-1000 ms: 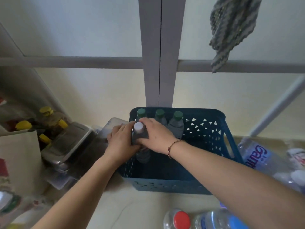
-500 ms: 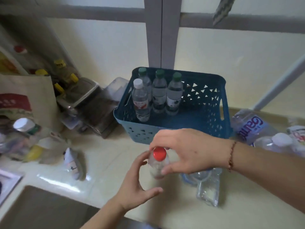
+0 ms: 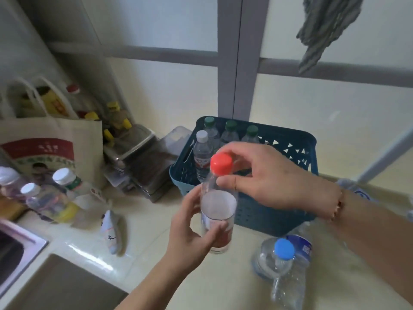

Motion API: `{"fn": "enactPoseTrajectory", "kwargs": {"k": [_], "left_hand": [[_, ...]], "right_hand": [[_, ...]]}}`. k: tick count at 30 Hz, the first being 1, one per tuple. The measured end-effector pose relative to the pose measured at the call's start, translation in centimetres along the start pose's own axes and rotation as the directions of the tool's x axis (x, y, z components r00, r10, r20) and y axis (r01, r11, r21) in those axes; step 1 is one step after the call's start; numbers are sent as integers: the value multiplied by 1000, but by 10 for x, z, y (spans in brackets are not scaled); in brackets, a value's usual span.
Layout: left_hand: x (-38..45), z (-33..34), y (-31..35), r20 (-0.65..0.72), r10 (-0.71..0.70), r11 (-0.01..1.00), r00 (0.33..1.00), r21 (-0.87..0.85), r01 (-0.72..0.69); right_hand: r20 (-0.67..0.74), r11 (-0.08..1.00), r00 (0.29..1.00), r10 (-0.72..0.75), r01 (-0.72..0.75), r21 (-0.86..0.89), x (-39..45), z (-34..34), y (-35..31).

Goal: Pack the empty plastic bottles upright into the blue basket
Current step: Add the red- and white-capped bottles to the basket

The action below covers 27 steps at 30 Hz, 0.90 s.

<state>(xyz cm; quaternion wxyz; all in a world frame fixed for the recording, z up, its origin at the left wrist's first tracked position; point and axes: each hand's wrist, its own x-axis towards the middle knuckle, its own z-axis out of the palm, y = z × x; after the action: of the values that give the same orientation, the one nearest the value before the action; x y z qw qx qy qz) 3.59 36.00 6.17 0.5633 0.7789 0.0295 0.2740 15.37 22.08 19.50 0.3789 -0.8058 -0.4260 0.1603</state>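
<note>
Head view shows our left hand (image 3: 190, 227) wrapping the red-capped bottle (image 3: 218, 211), right hand (image 3: 274, 177) fingertips pinching its neck, so we should keep it vertical toward the blue basket (image 3: 263, 213) beyond our fingers.

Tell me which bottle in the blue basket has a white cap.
The front-left bottle, alone in the blue basket, nearest the held red-capped bottle. The three bottles behind it all have green caps.
</note>
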Motion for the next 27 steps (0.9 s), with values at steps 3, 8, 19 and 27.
{"fn": "enactPoseTrajectory", "kwargs": {"k": [3, 8, 19, 27], "left_hand": [[56, -1, 32, -16, 71, 995, 997, -66, -72], [132, 4, 32, 101, 19, 999, 995, 30, -23], [178, 19, -47, 205, -183, 864, 961, 501, 58], [178, 23, -51, 207, -205, 763, 957, 646, 23]], "right_hand": [[-212, 990, 977, -14, 43, 133, 18, -34, -17], [-387, 999, 922, 19, 2, 53, 64, -55, -11], [-343, 941, 882, 323, -338, 16, 117, 7, 84], [-394, 921, 838, 378, -385, 64, 127, 48, 118]]}}
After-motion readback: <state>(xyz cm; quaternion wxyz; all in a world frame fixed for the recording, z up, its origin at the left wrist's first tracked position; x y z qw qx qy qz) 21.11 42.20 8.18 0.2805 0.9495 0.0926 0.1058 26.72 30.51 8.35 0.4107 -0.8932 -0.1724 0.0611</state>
